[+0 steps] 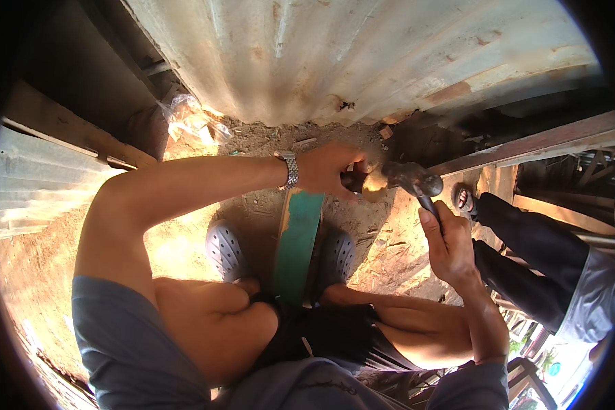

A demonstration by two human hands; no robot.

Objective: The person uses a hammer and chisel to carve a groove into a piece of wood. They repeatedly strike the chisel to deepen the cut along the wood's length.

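Corrugated wall (383,55): pale, stained metal sheeting is filling the far side, its ridges running down toward the ground.
Dirt ground (178,253): brown earth is lying in patches of strong sun and shade.
Other person (533,219): someone in dark trousers and a grey top is occupying the right side.
Wooden beam (540,145): it is slanting in from the right edge.
Green plank (297,239): it is stretching forward between the wearer's legs, its left edge showing bare tan.
Clogs (225,249): two grey, perforated shoes are flanking the plank.
Clear plastic (195,116): a crumpled piece is catching light at the wall's left foot.
Right hand (451,253): its fingers are wrapping the handle of a hammer (417,179), clamped on it.
Left hand (324,167): thumb and fingers are pinching together on a dark piece with a tan end (374,184), just beyond the plank.
Hammer head: it is sitting right beside that tan end; blur is hiding whether they are touching.
Wristwatch (291,169): a silver metal band is circling the left wrist.
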